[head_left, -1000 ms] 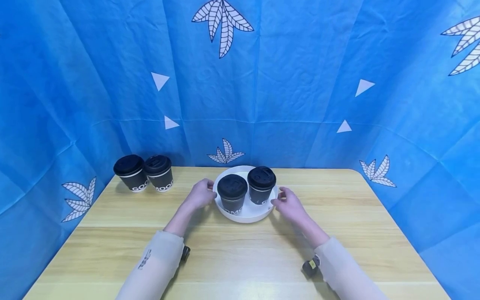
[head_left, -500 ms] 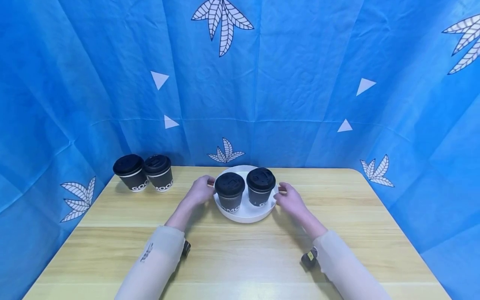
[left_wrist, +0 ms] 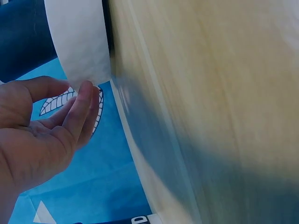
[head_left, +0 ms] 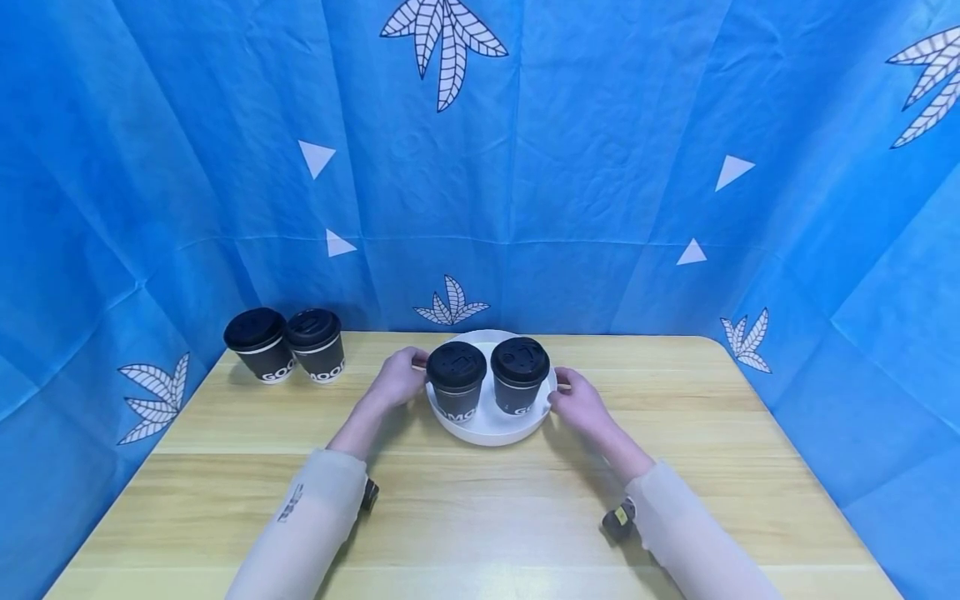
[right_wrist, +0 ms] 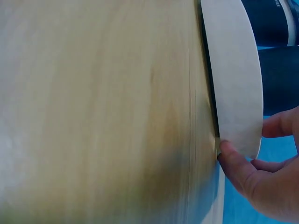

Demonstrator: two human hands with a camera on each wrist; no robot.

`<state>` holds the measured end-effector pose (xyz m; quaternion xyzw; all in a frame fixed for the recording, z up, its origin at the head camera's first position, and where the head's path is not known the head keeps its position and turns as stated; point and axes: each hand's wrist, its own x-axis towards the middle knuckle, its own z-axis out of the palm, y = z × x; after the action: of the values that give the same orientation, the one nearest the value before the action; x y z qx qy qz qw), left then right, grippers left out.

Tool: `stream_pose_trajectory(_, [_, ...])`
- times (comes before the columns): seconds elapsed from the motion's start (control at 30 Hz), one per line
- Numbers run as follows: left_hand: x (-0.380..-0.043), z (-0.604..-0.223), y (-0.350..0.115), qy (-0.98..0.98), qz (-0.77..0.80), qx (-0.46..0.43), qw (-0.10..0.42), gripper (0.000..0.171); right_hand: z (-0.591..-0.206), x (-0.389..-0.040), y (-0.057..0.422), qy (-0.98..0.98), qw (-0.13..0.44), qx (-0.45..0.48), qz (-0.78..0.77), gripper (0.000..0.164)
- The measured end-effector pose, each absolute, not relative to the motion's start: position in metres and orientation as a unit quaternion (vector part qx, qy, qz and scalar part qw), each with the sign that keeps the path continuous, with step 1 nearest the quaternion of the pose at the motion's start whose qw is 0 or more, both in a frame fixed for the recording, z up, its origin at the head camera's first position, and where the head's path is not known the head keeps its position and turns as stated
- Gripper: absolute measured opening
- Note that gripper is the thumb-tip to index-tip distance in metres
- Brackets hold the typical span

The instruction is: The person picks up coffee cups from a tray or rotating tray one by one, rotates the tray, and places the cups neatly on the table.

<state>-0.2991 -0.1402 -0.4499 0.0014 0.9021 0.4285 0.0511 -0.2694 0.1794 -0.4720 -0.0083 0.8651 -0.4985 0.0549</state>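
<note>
A round white tray (head_left: 491,432) lies near the back of the table and bears two black lidded paper coffee cups, a left cup (head_left: 457,379) and a right cup (head_left: 519,375), both upright. My left hand (head_left: 399,379) pinches the tray's left side. In the left wrist view its thumb and fingertips (left_wrist: 85,88) meet at the tray wall (left_wrist: 81,42). On the opposite side my right hand (head_left: 583,406) holds the tray between thumb and fingers, as the right wrist view shows along the tray wall (right_wrist: 238,84).
Two more lidded cups stand close together at the back left of the wooden table (head_left: 465,517): a left one (head_left: 262,346) and a right one (head_left: 318,346). A blue patterned curtain (head_left: 585,167) hangs behind the table and at both sides.
The tray has turned slightly in place: its left cup has shifted left and away, its right cup slightly nearer. My left hand has moved a little away along the rim.
</note>
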Motion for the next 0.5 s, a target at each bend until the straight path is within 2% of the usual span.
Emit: stream_pose_trajectory(0.5, [-0.283, -0.446, -0.143, 0.9, 0.429, 0.006, 0.081, 0.044, -0.469, -0.258, 0.177, 0.863, 0.059, -0.016, -0.501, 0.063])
